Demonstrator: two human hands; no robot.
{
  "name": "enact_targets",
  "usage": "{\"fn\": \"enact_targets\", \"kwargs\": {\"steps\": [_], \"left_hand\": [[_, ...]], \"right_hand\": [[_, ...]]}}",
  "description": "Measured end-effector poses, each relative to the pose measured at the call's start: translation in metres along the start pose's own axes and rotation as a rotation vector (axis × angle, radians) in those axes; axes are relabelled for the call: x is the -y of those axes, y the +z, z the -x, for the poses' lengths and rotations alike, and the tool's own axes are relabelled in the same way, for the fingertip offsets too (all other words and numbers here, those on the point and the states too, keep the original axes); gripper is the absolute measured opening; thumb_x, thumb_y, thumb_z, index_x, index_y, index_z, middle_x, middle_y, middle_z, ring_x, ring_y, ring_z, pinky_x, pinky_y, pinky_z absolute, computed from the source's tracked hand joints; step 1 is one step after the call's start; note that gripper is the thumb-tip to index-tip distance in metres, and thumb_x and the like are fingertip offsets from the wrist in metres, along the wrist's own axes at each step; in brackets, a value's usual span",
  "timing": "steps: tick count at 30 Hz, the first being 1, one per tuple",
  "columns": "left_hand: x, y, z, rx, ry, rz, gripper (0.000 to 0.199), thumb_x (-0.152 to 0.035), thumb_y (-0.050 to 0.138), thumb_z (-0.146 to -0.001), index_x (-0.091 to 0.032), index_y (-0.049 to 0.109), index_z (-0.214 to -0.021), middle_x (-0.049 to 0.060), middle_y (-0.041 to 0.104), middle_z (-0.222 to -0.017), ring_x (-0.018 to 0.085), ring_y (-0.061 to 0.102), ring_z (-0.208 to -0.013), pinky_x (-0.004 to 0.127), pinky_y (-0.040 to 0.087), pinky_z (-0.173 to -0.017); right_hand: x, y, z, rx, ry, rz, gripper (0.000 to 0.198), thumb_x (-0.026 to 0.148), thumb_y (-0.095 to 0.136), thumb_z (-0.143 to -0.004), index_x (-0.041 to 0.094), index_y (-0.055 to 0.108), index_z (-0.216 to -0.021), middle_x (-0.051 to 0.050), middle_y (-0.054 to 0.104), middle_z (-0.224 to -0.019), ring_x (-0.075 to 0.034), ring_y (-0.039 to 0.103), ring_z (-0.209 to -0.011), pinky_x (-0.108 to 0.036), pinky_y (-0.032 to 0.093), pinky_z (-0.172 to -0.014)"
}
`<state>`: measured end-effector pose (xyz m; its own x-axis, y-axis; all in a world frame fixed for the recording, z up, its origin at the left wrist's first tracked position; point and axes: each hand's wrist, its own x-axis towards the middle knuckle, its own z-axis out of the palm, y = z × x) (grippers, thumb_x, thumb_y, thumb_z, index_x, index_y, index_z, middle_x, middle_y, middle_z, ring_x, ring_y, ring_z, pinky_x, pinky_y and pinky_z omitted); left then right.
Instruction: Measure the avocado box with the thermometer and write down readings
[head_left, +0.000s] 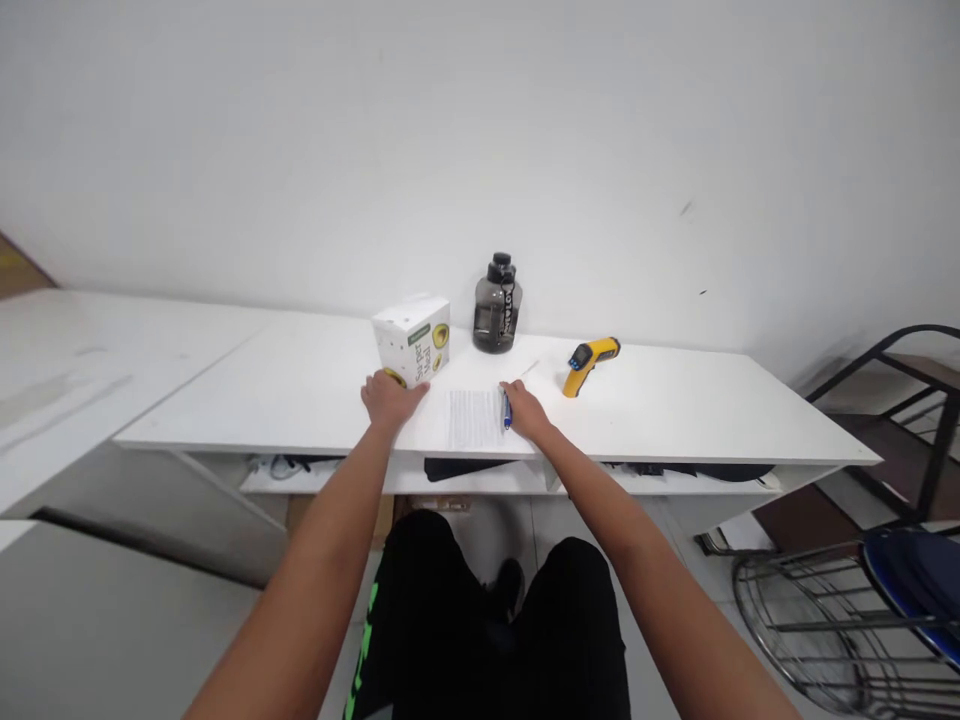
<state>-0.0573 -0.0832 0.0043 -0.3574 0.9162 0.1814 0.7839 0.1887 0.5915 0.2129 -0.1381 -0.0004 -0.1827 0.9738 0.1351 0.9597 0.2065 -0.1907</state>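
Observation:
A white food carton (pixel 420 345) with avocado pictures and the words "Super Meal" stands upright at the middle left of the desk. My left hand (pixel 391 400) grips its lower front, thumb on one side and fingers on the other. To the right of the carton lies a printed sheet of paper (pixel 472 420). At the sheet's right edge my right hand (pixel 527 410) is closed on a blue pen (pixel 508 412), whose lower end shows beside the thumb; the fingertips are partly hidden.
A dark translucent water bottle (pixel 495 310) stands against the wall. A yellow infrared thermometer (pixel 589 365) is right of my right hand on the white desk (pixel 697 410). Under the desktop runs a shelf (pixel 480 480) with dark items. A metal-framed chair (pixel 847 620) stands at right.

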Motion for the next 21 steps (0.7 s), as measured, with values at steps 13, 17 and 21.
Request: {"fn": "enact_targets", "kwargs": {"steps": [13,17,21], "left_hand": [[0.003,-0.004,0.009,0.023,0.095,0.116,0.093,-0.042,0.078,-0.078,-0.007,0.034,-0.152,0.027,0.059,-0.151,0.041,0.054,-0.147,0.055,0.027,-0.129],[0.004,-0.006,0.010,0.040,0.101,0.186,0.102,-0.039,0.078,-0.080,-0.009,0.022,-0.159,0.029,0.053,-0.159,0.042,0.048,-0.153,0.058,0.020,-0.132],[0.005,-0.006,0.006,0.012,0.070,0.299,0.102,-0.053,0.082,-0.077,-0.015,0.028,-0.154,0.028,0.055,-0.157,0.043,0.046,-0.155,0.061,0.018,-0.131]], "right_hand": [[-0.014,-0.037,0.010,-0.373,0.299,0.015,0.049,0.008,0.044,-0.100,0.004,0.054,-0.148,-0.026,0.059,-0.140,-0.031,0.060,-0.127,-0.042,0.048,-0.107],[-0.046,-0.032,0.017,-0.839,0.789,-0.432,0.083,0.035,0.071,-0.088,0.009,0.038,-0.159,-0.033,0.044,-0.159,-0.046,0.043,-0.148,-0.063,0.040,-0.120],[-0.065,-0.019,0.004,-0.891,0.792,-0.589,0.114,0.048,0.080,-0.072,0.007,0.026,-0.163,-0.038,0.028,-0.168,-0.049,0.031,-0.157,-0.065,0.036,-0.122]]}}
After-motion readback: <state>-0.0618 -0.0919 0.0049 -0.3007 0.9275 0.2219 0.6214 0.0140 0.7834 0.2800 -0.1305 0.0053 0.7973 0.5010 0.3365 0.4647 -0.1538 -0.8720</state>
